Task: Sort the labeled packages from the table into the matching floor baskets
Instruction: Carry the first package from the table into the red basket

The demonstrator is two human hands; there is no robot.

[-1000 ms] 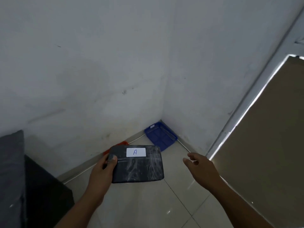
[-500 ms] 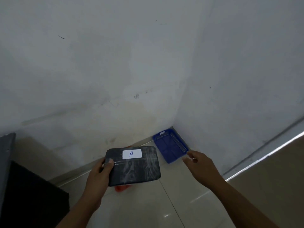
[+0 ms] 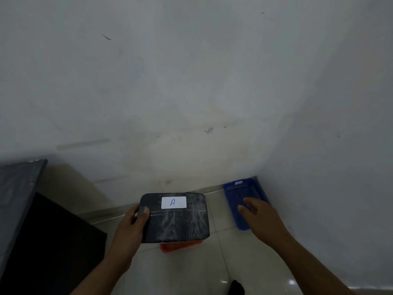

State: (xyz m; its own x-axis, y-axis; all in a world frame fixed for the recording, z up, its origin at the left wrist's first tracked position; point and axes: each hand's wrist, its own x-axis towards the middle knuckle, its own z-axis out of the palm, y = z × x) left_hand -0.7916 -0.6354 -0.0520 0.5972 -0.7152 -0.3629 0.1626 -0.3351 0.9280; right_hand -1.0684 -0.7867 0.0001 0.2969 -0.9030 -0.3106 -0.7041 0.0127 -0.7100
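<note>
My left hand (image 3: pixel 129 226) grips the left edge of a black wrapped package (image 3: pixel 180 224), held flat in the air with a white label reading "A" on top. Below it on the floor lies an orange-red basket (image 3: pixel 180 246), mostly hidden by the package. A blue basket (image 3: pixel 236 201) sits on the floor in the wall corner to the right. My right hand (image 3: pixel 258 218) hovers over the blue basket, fingers apart and holding nothing.
White walls meet in a corner behind the baskets. A dark table (image 3: pixel 19 188) with a black side panel stands at the left. The floor has pale glossy tiles (image 3: pixel 191 271). A dark foot tip (image 3: pixel 237 287) shows at the bottom edge.
The view has swung left and down, so the doorway at right is out of sight. The package now covers the orange-red basket, and my right hand overlaps the blue basket.
</note>
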